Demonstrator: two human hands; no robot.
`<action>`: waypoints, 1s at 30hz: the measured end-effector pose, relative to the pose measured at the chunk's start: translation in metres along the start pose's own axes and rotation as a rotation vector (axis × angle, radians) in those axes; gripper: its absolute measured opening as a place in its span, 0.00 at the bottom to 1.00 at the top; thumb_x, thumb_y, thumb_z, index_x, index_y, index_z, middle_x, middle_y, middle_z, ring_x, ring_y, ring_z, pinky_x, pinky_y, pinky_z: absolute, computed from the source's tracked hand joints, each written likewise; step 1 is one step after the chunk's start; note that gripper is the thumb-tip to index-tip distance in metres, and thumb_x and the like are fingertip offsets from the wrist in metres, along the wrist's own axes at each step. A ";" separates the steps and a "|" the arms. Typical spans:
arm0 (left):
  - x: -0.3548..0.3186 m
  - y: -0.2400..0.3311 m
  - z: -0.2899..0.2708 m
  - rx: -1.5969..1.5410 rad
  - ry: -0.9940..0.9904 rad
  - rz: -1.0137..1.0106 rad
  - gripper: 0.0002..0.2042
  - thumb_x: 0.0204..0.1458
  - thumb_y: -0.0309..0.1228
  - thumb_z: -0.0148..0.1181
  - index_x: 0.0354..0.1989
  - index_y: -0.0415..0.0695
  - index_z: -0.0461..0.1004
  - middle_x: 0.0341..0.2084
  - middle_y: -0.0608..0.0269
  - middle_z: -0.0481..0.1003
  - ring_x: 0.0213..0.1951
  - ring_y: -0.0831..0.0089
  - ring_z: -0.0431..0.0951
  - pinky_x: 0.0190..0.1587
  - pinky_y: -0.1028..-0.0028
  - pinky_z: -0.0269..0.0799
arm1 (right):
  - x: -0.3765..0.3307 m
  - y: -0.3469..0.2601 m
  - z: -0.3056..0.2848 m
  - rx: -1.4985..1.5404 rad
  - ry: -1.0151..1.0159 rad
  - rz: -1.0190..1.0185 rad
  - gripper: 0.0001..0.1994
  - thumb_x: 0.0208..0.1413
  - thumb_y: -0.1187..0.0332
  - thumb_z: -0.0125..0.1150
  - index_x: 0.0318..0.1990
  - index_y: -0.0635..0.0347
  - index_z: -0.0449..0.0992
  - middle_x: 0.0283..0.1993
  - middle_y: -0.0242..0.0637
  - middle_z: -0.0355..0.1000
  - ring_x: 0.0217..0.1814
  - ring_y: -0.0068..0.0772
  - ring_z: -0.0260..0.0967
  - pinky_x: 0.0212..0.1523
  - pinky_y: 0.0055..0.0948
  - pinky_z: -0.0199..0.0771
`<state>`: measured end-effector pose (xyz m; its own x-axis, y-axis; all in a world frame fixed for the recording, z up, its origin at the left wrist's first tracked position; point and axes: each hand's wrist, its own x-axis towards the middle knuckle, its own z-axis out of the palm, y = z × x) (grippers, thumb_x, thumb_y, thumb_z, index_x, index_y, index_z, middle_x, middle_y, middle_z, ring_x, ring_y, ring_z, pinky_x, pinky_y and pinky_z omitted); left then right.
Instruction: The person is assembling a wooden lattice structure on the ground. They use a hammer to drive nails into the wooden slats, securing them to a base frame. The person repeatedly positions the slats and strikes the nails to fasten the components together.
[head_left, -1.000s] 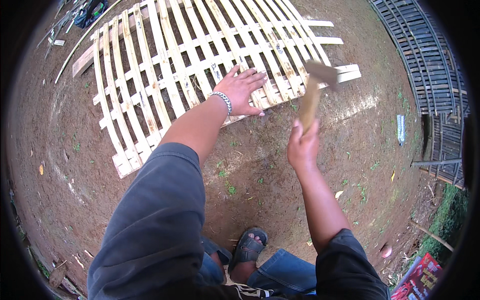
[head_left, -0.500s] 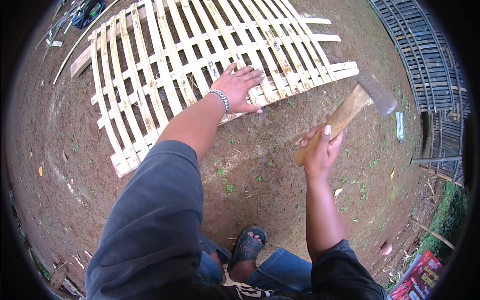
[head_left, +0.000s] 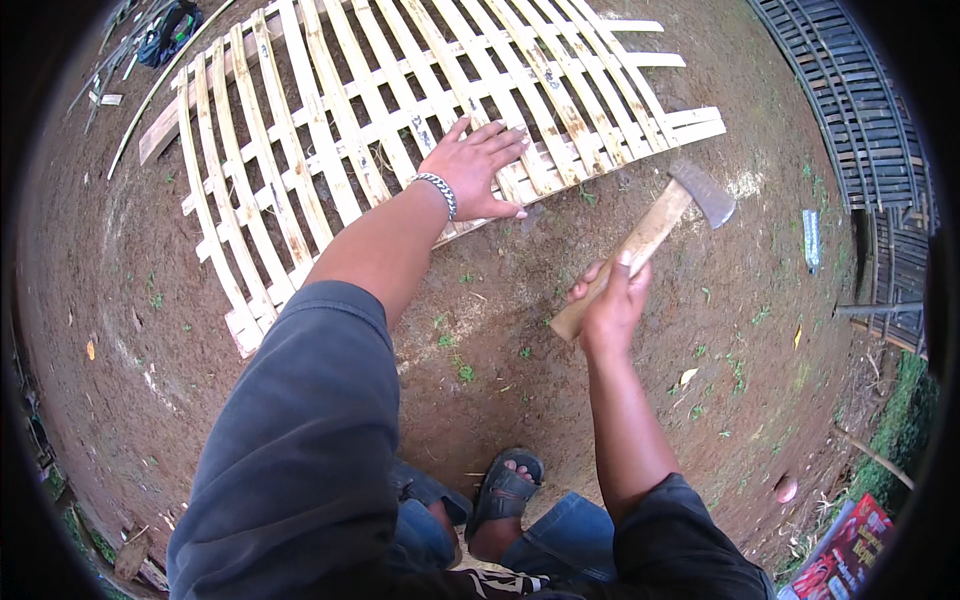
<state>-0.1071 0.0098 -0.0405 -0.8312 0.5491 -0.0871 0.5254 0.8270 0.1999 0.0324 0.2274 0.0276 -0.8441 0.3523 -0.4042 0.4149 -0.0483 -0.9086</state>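
Observation:
A lattice panel of pale bamboo slats (head_left: 350,135) lies on the brown soil ahead of me. My left hand (head_left: 472,172) rests on its near edge, fingers spread, palm down, with a chain bracelet at the wrist. My right hand (head_left: 613,305) grips the wooden handle of a hatchet (head_left: 652,232) near its lower end. The hatchet is raised to the right of the panel, its metal head (head_left: 704,194) pointing away and to the right, apart from the slats.
A dark slatted bamboo structure (head_left: 835,100) stands at the far right. Near it lies a clear plastic bottle (head_left: 811,240). A bag (head_left: 160,45) and thin sticks lie at the far left. A red printed banner (head_left: 845,555) is at the lower right. My sandalled foot (head_left: 507,490) is below.
My right hand has moved left with the hatchet, bringing its head closer to the panel's right end. My left hand stays on the slats. The view has shifted slightly.

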 end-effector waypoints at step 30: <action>0.002 0.002 0.000 0.007 -0.031 -0.009 0.52 0.49 0.76 0.54 0.77 0.54 0.57 0.78 0.67 0.54 0.79 0.67 0.48 0.81 0.52 0.35 | 0.006 0.009 -0.020 0.213 0.043 -0.070 0.10 0.75 0.61 0.50 0.52 0.57 0.62 0.27 0.30 0.68 0.20 0.23 0.66 0.19 0.28 0.70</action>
<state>-0.1079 0.0122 -0.0405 -0.8299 0.5450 -0.1192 0.5192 0.8327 0.1924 0.0381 0.2481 0.0197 -0.8512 0.4006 -0.3389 0.2711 -0.2172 -0.9377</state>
